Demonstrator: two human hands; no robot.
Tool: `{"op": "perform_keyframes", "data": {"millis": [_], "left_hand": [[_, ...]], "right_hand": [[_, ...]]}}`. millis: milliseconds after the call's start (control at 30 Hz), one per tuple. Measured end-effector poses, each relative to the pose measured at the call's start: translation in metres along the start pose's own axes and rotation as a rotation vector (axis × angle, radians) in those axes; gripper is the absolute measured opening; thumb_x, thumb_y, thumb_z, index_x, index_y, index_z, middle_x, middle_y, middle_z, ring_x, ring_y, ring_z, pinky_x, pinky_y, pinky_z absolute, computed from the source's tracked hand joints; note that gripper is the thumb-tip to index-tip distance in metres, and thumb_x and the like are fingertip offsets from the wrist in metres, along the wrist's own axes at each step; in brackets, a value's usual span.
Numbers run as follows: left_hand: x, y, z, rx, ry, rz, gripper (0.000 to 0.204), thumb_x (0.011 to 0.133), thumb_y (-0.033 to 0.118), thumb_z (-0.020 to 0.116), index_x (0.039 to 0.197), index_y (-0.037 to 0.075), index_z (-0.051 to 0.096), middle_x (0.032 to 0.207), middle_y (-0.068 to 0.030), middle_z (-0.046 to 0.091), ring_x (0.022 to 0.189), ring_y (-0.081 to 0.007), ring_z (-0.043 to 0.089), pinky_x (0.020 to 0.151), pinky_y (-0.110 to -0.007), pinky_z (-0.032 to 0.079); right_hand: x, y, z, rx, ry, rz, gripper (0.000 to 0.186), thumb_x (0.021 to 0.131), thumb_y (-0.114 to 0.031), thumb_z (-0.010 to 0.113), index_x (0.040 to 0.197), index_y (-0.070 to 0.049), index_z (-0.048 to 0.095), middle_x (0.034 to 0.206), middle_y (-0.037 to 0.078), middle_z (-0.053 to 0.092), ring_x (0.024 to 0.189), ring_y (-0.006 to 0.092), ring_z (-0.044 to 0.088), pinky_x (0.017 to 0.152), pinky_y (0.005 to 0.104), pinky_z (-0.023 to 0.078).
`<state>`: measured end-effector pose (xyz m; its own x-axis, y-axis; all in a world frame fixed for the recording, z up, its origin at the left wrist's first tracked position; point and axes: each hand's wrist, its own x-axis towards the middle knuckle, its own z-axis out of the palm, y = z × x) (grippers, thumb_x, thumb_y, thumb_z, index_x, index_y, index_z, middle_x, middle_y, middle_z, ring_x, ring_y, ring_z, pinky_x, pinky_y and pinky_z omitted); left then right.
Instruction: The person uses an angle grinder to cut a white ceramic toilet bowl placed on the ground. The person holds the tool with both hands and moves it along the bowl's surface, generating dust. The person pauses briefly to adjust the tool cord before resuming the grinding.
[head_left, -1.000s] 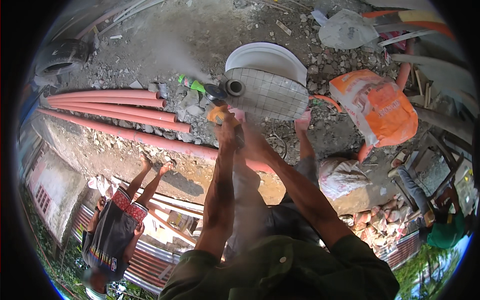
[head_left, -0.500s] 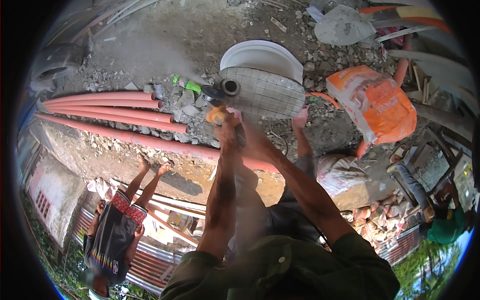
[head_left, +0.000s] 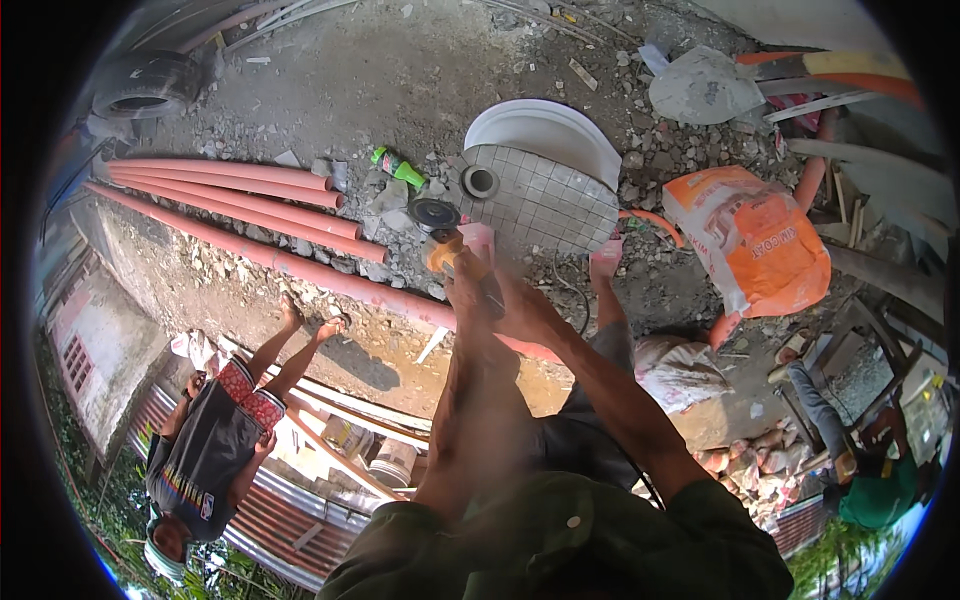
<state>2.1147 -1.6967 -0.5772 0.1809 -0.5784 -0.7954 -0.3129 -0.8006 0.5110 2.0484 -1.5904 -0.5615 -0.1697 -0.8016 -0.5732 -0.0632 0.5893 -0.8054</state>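
An angle grinder with an orange-yellow head and a dark round disc is held out in front of me. My left hand wraps round its body just behind the head. Further back, my right hand closes on the rear part; its fingers are partly hidden. Beyond the disc, and apart from it, a short grey ring-shaped pipe piece rests on a grey gridded slab. Behind that slab stands a white basin-like piece.
Several orange pipes lie at left, beside a green bottle. An orange-and-white bag sits on rubble at right. A tyre lies far left. One person stands at lower left, another at lower right.
The grinder has drawn back toward me, away from the grey ring. The dust near the disc has thinned. My view has shifted slightly.
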Motion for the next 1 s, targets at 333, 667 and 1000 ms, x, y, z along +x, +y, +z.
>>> {"op": "perform_keyframes", "data": {"millis": [333,667,1000], "left_hand": [[0.027,0.008,-0.09,0.075,-0.361,-0.049,0.038,0.093,0.032,0.063,0.106,-0.003,0.063,0.096,-0.0094,0.067,0.081,-0.0176,0.064,0.07,-0.03,0.053],[0.017,0.075,-0.122,0.181,-0.523,-0.165,0.043,0.073,0.025,0.074,0.099,-0.007,0.064,0.095,-0.0198,0.071,0.084,-0.0322,0.072,0.079,-0.041,0.062],[0.02,0.088,-0.121,1.556,-0.514,0.674,0.082,0.076,0.027,0.077,0.142,0.006,0.034,0.103,-0.0291,0.061,0.093,-0.0482,0.064,0.077,-0.055,0.052]], "right_hand": [[-0.009,-0.045,0.055,0.281,0.008,0.152,0.101,0.07,-0.02,0.08,0.148,0.001,0.02,0.119,0.033,0.057,0.103,0.0449,0.064,0.083,0.0483,0.054],[-0.013,-0.083,0.054,0.833,-0.157,0.155,0.095,0.076,-0.025,0.08,0.147,-0.006,0.019,0.122,0.021,0.056,0.105,0.0332,0.062,0.085,0.0405,0.053],[0.05,-0.116,0.043,1.372,0.313,0.387,0.06,0.089,-0.035,0.073,0.133,-0.009,0.043,0.114,0.005,0.06,0.103,0.0158,0.06,0.09,0.031,0.05]]}}
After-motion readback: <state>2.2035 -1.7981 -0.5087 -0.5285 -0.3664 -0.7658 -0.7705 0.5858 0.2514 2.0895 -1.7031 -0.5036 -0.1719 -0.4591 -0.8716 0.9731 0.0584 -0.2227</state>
